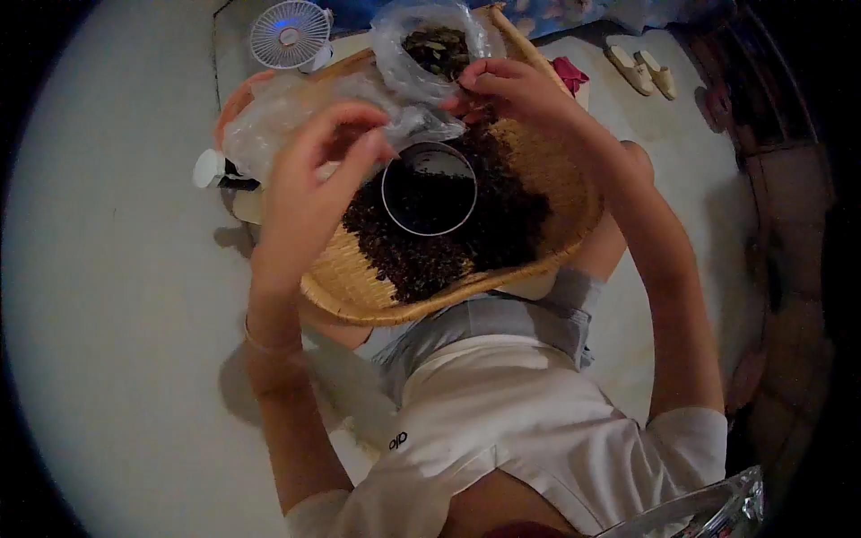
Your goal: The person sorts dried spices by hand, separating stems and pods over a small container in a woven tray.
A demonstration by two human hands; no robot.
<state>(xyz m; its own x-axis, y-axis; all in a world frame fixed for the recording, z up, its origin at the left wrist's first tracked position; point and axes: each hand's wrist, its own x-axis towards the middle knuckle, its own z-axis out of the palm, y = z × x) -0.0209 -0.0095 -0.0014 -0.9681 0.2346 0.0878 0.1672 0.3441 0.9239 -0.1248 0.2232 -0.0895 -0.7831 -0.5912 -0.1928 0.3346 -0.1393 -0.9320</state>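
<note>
A round wicker tray (359, 285) lies across my lap with a layer of dark, dried loose bits (413, 264) spread over it. On the dark bits stands a round pale-rimmed container (474, 190) with dark contents. My left hand (327, 166) is curled over the tray's left side, thumb and fingertips close together beside a crumpled clear plastic bag (260, 125). Above the far right of the tray, my right hand (507, 87) pinches with thumb and forefinger beside an open clear bag (387, 58) of dried leaves (438, 49). What either hand's fingertips hold is too small to make out.
A small white fan (289, 36) stands at the far left, behind the tray. Left of the tray lies a white-capped jar (211, 169). Pale slippers (641, 72) and a dark red cloth (569, 73) are at the far right. Dark furniture lines the right edge.
</note>
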